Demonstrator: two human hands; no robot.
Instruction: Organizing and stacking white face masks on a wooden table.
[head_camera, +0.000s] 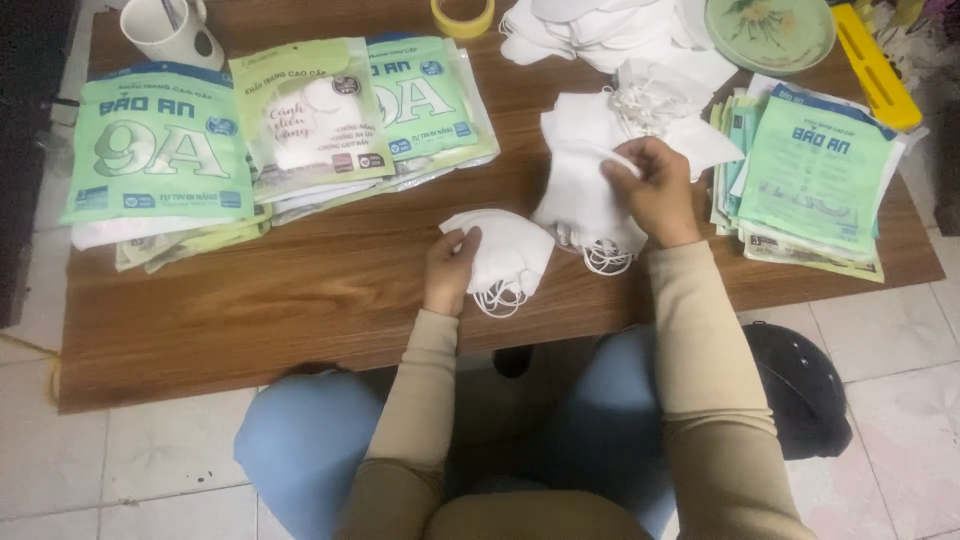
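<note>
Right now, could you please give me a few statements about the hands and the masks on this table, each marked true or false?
1. The left hand touches a white mask lying on the table. True.
2. The right hand holds a green packet. False: it grips white masks from a pile.
3. Green packets lie stacked to the right of the right hand. True.
4. The white mug stands between the two hands. False: it stands at the far left corner.
5. A yellow tape roll lies at the far edge. True.

Packets (300, 125) lie along the surface's (300, 300) far-left edge, a packet stack (810, 180) at its right edge, masks (600, 190) between.
</note>
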